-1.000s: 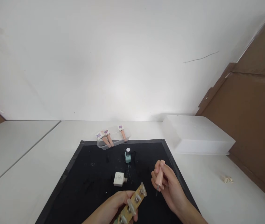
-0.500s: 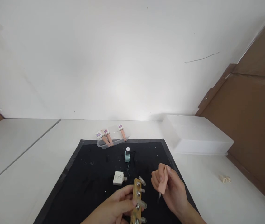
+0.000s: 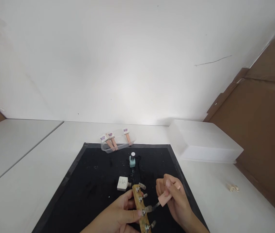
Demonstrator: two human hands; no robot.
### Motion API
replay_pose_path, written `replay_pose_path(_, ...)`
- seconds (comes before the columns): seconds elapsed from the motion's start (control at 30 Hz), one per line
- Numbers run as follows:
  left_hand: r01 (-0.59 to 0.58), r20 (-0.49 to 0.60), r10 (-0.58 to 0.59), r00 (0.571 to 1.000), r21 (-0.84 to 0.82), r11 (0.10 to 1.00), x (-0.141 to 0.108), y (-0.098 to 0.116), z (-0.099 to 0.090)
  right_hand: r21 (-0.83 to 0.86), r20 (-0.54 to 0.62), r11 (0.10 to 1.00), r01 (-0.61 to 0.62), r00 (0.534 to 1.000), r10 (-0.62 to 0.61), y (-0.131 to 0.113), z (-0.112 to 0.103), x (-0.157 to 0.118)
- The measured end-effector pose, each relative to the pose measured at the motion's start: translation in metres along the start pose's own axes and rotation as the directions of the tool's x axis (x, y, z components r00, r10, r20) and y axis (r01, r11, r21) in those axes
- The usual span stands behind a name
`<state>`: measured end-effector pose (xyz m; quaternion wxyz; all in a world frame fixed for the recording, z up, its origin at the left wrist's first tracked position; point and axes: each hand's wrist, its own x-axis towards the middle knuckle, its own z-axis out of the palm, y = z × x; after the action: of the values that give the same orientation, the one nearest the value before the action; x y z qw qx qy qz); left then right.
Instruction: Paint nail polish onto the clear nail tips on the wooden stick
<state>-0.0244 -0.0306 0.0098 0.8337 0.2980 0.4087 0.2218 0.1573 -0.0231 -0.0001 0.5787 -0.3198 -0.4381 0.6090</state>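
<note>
My left hand (image 3: 122, 212) is closed on a narrow wooden strip (image 3: 137, 197) that carries several metal screws and clear nail tips. My thumb presses beside one nail tip (image 3: 148, 209) on the strip. Between the fingers of my right hand (image 3: 176, 200) is a pink-capped brush (image 3: 165, 197), its dark bristle end pointing left, at or very near that nail tip; actual contact is too small to tell. Left of the strip's upper end, a white square bottle (image 3: 122, 183) lies on its side with its neck uncapped. Beyond it stands a teal bottle (image 3: 132, 161) with a white-topped cap.
A black mat (image 3: 91, 174) lies under the hands. At its far edge sits a clear tray (image 3: 121, 148) with pink-capped bottles (image 3: 110, 144). A white box (image 3: 207, 142) stands at the right back, and small beige pieces (image 3: 233, 187) lie right of the mat.
The brush has turned from pointing down to pointing left, and its tip has come to the nail tip. The wooden strip has tilted, its upper end shifting left.
</note>
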Motion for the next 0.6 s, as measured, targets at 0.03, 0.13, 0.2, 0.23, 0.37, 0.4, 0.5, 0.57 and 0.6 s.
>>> replay_pose_path(0.03, 0.006, -0.004, -0.006, 1.000, 0.003, 1.000, 0.0002, 0.0003, 0.0009, -0.009, 0.009, 1.000, -0.006, 1.000, 0.006, 0.0003, -0.0002, -0.0009)
replay_pose_path(0.13, 0.012, -0.014, -0.012, 1.000, 0.005, 1.000, 0.0004, 0.0015, 0.0044, -0.049, 0.042, 0.998, -0.028, 0.999, 0.030, 0.0014, -0.0014, -0.0031)
replay_pose_path(0.2, 0.005, -0.012, -0.005, 1.000, 0.000, 1.000, -0.0001, 0.0021, 0.0063, -0.079, 0.055, 0.996, -0.039, 0.998, 0.044, 0.0018, -0.0025, -0.0037)
replay_pose_path(0.23, 0.000, -0.008, 0.000, 1.000, -0.005, 1.000, -0.0005, 0.0023, 0.0070, -0.093, 0.059, 0.995, -0.043, 0.997, 0.049, 0.0018, -0.0030, -0.0037)
replay_pose_path(0.37, 0.002, 0.007, -0.001, 1.000, -0.023, 1.000, -0.0022, 0.0023, 0.0078, -0.163, 0.070, 0.986, -0.032, 0.997, 0.044, 0.0016, -0.0047, -0.0030)
replay_pose_path(0.4, 0.005, 0.014, -0.005, 1.000, -0.024, 1.000, -0.0024, 0.0026, 0.0078, -0.186, 0.071, 0.982, -0.027, 0.997, 0.040, 0.0016, -0.0051, -0.0029)
replay_pose_path(0.5, 0.008, 0.028, -0.008, 1.000, -0.019, 1.000, -0.0027, 0.0042, 0.0079, -0.253, 0.059, 0.968, -0.007, 0.998, 0.023, 0.0013, -0.0058, -0.0025)
replay_pose_path(0.57, 0.014, 0.037, -0.013, 0.999, -0.011, 1.000, -0.0027, 0.0053, 0.0080, -0.285, 0.046, 0.959, -0.001, 0.999, 0.014, 0.0002, -0.0055, -0.0024)
replay_pose_path(0.6, 0.017, 0.040, -0.016, 0.999, -0.007, 1.000, -0.0027, 0.0057, 0.0080, -0.292, 0.043, 0.957, -0.003, 0.999, 0.016, -0.0007, -0.0051, -0.0023)
